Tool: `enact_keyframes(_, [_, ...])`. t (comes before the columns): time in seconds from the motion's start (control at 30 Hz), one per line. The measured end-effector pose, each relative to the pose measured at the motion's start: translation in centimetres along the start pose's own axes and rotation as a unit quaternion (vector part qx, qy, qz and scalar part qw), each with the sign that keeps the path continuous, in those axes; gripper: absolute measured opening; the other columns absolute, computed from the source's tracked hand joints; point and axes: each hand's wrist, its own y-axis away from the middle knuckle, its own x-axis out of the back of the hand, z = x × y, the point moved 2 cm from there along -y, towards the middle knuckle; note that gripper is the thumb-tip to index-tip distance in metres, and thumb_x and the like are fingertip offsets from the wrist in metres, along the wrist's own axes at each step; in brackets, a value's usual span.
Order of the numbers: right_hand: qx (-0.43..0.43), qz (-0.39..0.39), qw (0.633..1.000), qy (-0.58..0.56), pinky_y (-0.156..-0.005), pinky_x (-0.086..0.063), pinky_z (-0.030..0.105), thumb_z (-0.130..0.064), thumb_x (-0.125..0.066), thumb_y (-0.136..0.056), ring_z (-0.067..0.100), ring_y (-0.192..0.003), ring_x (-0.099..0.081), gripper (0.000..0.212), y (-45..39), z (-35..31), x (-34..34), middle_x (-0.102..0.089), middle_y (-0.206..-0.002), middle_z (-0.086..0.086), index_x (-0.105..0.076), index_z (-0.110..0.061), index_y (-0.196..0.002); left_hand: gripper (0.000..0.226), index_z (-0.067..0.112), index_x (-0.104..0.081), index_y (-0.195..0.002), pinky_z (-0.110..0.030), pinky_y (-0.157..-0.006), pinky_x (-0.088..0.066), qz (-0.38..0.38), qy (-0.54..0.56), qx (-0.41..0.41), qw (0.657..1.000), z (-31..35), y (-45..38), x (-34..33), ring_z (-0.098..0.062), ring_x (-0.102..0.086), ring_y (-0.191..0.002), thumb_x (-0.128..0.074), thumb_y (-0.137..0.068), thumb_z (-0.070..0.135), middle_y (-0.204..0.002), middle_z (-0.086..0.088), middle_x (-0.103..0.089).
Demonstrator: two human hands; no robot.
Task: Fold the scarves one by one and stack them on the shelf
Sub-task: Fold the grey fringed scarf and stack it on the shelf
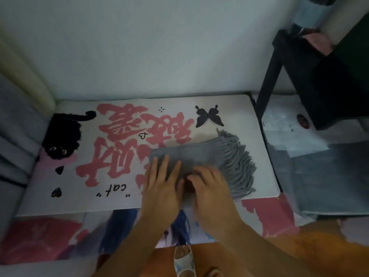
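A grey scarf [199, 154] lies folded into a small rectangle on the white printed mat [123, 186], its fringe [237, 166] spread out to the right. My left hand [161, 186] lies flat on the scarf's near left part with fingers straight and spread. My right hand [209, 184] rests on the near middle of the scarf, fingers bent down onto the cloth; whether it pinches a fold is hidden. A black shelf [311, 80] stands at the right, with a pink folded cloth [321, 43] on its upper level.
The mat shows pink characters, a black cat and a butterfly. Grey-blue fabric [327, 176] and a plastic wrapper [283, 122] lie right of the mat under the shelf. A white wall rises behind. A sandalled foot [183, 260] shows at the bottom.
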Motion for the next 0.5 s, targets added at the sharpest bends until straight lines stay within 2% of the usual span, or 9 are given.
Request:
enact_keyframes(0.03, [0.017, 0.009, 1.000, -0.001, -0.116, -0.031, 0.052, -0.022, -0.044, -0.093, 0.032, -0.136, -0.042, 0.043, -1.4, -0.2, -0.1, -0.053, -0.140, 0.011, -0.059, -0.013, -0.132, 0.060, 0.027, -0.022, -0.159, -0.057, -0.124, -0.015, -0.032, -0.031, 0.013, 0.999, 0.0, -1.2, -0.9, -0.034, 0.002, -0.155, -0.034, -0.104, 0.050, -0.168, -0.010, -0.012])
enact_keyframes(0.1, [0.001, -0.036, 0.997, 0.064, -0.123, -0.018, 0.052, -0.039, -0.030, -0.105, 0.032, -0.148, -0.026, 0.050, -3.9, 2.2, -1.2, -0.038, -0.156, 0.010, -0.041, -0.019, -0.150, 0.063, 0.029, -0.008, -0.161, -0.057, -0.124, -0.009, -0.052, -0.054, 0.033, 0.997, -0.3, -2.1, -1.9, -0.033, 0.010, -0.154, -0.022, -0.104, 0.053, -0.169, -0.008, -0.002])
enact_keyframes(0.2, [-0.189, -0.137, 0.970, 0.074, -0.125, -0.005, 0.050, -0.060, -0.012, -0.102, 0.028, -0.154, -0.008, 0.065, -4.9, 9.4, -2.7, -0.012, -0.167, 0.005, -0.009, -0.030, -0.159, 0.067, 0.030, -0.002, -0.162, -0.052, -0.123, -0.005, -0.071, -0.030, 0.047, 0.996, -0.1, -2.1, -1.7, -0.030, 0.014, -0.155, -0.008, -0.101, 0.058, -0.169, -0.005, 0.007])
enact_keyframes(0.23, [-0.223, -0.140, 0.963, 0.063, -0.125, -0.004, 0.049, -0.061, -0.011, -0.101, 0.026, -0.154, -0.006, 0.067, -4.7, 10.8, -3.0, -0.009, -0.167, 0.003, -0.004, -0.031, -0.159, 0.069, 0.030, -0.001, -0.162, -0.052, -0.123, -0.008, -0.079, -0.011, 0.056, 0.995, -0.1, -2.2, -1.6, -0.030, 0.016, -0.154, -0.009, -0.100, 0.060, -0.169, -0.006, 0.010])
enact_keyframes(0.3, [-0.219, -0.133, 0.964, 0.068, -0.125, -0.001, 0.048, -0.060, -0.008, -0.100, 0.023, -0.154, -0.001, 0.067, -4.7, 11.4, -3.2, -0.007, -0.168, 0.002, 0.001, -0.029, -0.159, 0.070, 0.032, 0.001, -0.161, -0.055, -0.122, -0.017, -0.097, 0.044, 0.111, 0.988, -0.2, -2.4, -1.1, -0.033, 0.015, -0.154, -0.016, -0.101, 0.063, -0.168, -0.006, 0.017])
enact_keyframes(0.33, [-0.216, -0.134, 0.965, 0.072, -0.125, 0.001, 0.047, -0.060, -0.006, -0.100, 0.023, -0.154, 0.002, 0.067, -4.7, 11.2, -3.1, -0.005, -0.168, 0.002, 0.003, -0.029, -0.159, 0.070, 0.034, 0.000, -0.161, -0.057, -0.120, -0.024, -0.101, 0.086, 0.151, 0.980, -0.1, -2.6, -0.5, -0.035, 0.008, -0.154, -0.024, -0.101, 0.062, -0.167, -0.005, 0.016])
enact_keyframes(0.4, [-0.226, -0.136, 0.961, 0.079, -0.124, 0.003, 0.047, -0.059, -0.005, -0.100, 0.025, -0.154, 0.004, 0.067, -4.6, 10.7, -2.7, -0.004, -0.168, 0.003, 0.004, -0.029, -0.159, 0.071, 0.039, -0.010, -0.160, -0.057, -0.113, -0.035, -0.087, 0.196, 0.239, 0.947, -0.3, -2.6, 1.1, -0.037, -0.016, -0.148, -0.047, -0.100, 0.052, -0.164, -0.008, -0.001])
enact_keyframes(0.43, [-0.235, -0.143, 0.958, 0.079, -0.124, 0.003, 0.047, -0.059, -0.006, -0.100, 0.027, -0.154, 0.004, 0.067, -4.6, 10.7, -2.7, -0.004, -0.168, 0.003, 0.004, -0.029, -0.159, 0.072, 0.040, -0.016, -0.159, -0.054, -0.111, -0.037, -0.084, 0.249, 0.273, 0.926, -0.4, -2.6, 2.0, -0.036, -0.027, -0.143, -0.055, -0.099, 0.045, -0.161, -0.010, -0.012])
enact_keyframes(0.5, [-0.260, -0.182, 0.945, 0.076, -0.124, 0.003, 0.049, -0.059, -0.009, -0.101, 0.031, -0.154, 0.004, 0.067, -4.8, 10.8, -2.3, -0.003, -0.168, 0.003, 0.003, -0.030, -0.159, 0.072, 0.040, -0.021, -0.158, -0.049, -0.109, -0.038, -0.129, 0.350, 0.308, 0.875, -0.5, -3.0, 3.5, -0.033, -0.041, -0.132, -0.062, -0.099, 0.033, -0.156, -0.011, -0.029])
